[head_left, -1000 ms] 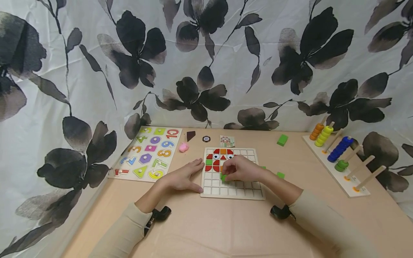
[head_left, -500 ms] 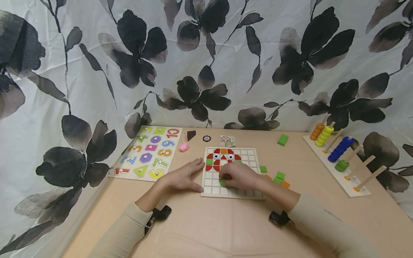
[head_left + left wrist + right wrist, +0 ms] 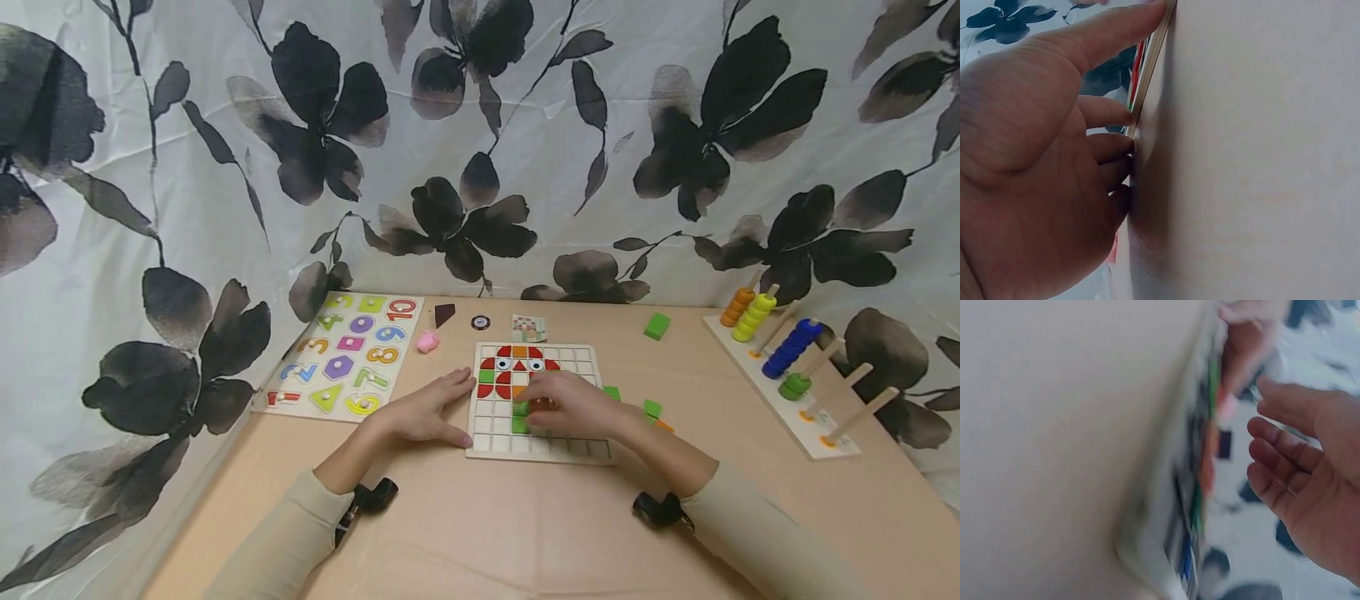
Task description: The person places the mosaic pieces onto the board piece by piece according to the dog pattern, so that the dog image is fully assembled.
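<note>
A white grid board (image 3: 495, 446) lies on the table with a pattern of red, orange and green tiles and two eye tiles in its upper left part. My left hand (image 3: 423, 410) rests at the board's left edge, fingers spread; in the left wrist view the thumb and fingertips touch that edge. Over the board's middle hovers my right hand (image 3: 573, 407), fingers loosely bent and holding nothing in the right wrist view. Just left of its fingertips sit a lower green tile (image 3: 519, 426) and an upper green tile (image 3: 520, 409). This hand hides part of the grid.
Loose green tiles (image 3: 652, 408) and an orange tile (image 3: 663, 425) lie right of the board. A green block (image 3: 657, 326), a picture card (image 3: 528, 328) and a pink lump (image 3: 427, 342) lie farther back. A number puzzle (image 3: 348, 392) sits left, a bead peg rack (image 3: 825, 446) right.
My right hand pressed the lower green tile into the grid, then let go and lifted slightly up and right, baring both green tiles. My left hand stayed in place.
</note>
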A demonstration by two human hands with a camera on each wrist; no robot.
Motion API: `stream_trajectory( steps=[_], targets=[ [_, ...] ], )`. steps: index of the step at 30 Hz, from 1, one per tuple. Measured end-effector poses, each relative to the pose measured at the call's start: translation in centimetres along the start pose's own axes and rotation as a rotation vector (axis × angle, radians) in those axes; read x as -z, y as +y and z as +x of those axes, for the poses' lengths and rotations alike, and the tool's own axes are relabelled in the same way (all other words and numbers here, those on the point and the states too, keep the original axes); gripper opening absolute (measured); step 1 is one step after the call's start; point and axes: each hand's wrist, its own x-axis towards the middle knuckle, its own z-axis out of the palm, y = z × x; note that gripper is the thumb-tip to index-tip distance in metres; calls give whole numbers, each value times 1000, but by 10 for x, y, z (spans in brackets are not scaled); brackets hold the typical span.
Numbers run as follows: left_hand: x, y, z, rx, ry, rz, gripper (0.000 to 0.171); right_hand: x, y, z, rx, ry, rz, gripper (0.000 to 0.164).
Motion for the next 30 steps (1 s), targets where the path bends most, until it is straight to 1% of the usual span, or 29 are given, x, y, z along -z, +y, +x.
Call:
stream_trajectory(
  steps=[2, 5, 8, 11, 15, 17, 19, 22, 25, 30],
  targets=[
    [-1, 1, 2, -9, -1, -2, 100, 14, 8, -12, -17, 33, 44, 31],
    [-1, 2, 3, -9, -3, -1, 101, 35, 24, -31, -83, 72, 112, 35],
    [-1, 2, 2, -3, 0, 6, 101, 51, 46, -53, -148, 95, 154, 36],
    [-1, 2, 1, 4, 2, 10, 101, 62, 71, -73, -207, 97, 196, 38],
    [0, 3, 1, 14, -4, 7, 101, 68, 101, -96, -278, 48, 256, 35],
    [0, 3, 1, 14, -7, 5, 101, 69, 112, -105, -308, -6, 280, 32],
    [0, 2, 1, 8, -4, 2, 100, 69, 118, -111, -316, -63, 296, 30],
    [0, 2, 1, 10, -2, 3, 101, 69, 122, -117, -306, -124, 327, 29],
    [0, 2, 1, 18, -4, -2, 101, 68, 122, -120, -298, -153, 344, 30],
    [0, 1, 2, 18, -7, -4, 101, 65, 122, -125, -325, -193, 299, 42]
  ],
)
